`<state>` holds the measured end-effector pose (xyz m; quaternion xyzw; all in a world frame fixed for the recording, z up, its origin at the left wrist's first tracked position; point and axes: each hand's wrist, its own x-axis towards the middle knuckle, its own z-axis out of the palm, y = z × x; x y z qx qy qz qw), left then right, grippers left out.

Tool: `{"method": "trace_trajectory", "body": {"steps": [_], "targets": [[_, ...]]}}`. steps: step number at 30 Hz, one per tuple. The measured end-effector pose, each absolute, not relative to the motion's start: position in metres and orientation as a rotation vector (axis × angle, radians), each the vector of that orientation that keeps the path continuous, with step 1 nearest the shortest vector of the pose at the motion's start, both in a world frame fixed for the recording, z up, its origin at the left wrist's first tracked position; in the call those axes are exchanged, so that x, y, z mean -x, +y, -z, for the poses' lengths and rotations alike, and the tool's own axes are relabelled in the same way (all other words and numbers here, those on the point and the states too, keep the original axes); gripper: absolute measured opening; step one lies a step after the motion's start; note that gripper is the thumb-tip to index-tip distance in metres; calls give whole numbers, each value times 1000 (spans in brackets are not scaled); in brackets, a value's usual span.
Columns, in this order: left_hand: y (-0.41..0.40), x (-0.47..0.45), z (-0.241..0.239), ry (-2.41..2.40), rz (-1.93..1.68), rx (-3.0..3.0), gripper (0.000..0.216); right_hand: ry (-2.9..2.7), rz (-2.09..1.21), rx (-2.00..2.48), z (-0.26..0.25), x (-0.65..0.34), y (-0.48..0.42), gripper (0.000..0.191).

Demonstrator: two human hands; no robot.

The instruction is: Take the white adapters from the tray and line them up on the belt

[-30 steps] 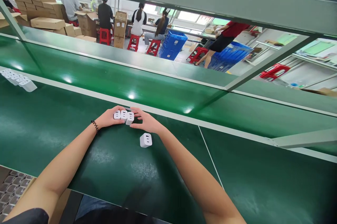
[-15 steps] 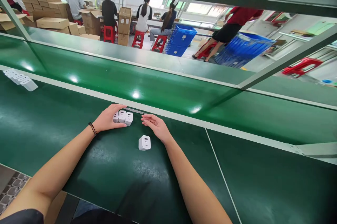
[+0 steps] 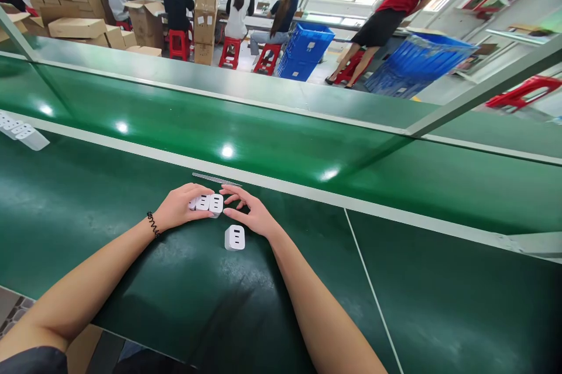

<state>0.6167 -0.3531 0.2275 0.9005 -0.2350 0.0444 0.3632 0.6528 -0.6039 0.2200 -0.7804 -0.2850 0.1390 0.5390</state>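
- The left hand has its fingers curled over the far side of a short row of white chargers and its thumb along the near side, so it is clamped on the row's left part.
- The right hand has its fingers apart and loosely bent, its fingertips at the row's right end; I cannot tell whether they press on it.
- The row lies on the green belt, between the two hands.
- A single white charger stands just nearer than the right fingers, apart from the row, its slots facing up.
- A dark coiled band sits on the left wrist.
- A thin metal strip lies just beyond the fingers.
- Far off to the left of the fingers, another line of white chargers lies on the belt.
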Motion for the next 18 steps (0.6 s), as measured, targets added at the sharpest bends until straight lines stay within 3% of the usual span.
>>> {"method": "trace_trajectory", "body": {"steps": [5,11,18], "targets": [[-361,-610,-230,-632,-134,-2329,44,-730,-393,1901,-225,-651,-603,45],[-363,-607,-230,-648,-105,-2322,45,-728,-414,1907,-222,-652,-606,45],[-364,-606,-233,-673,-95,-2304,42,-815,-535,2006,-226,-648,-616,77]]}}
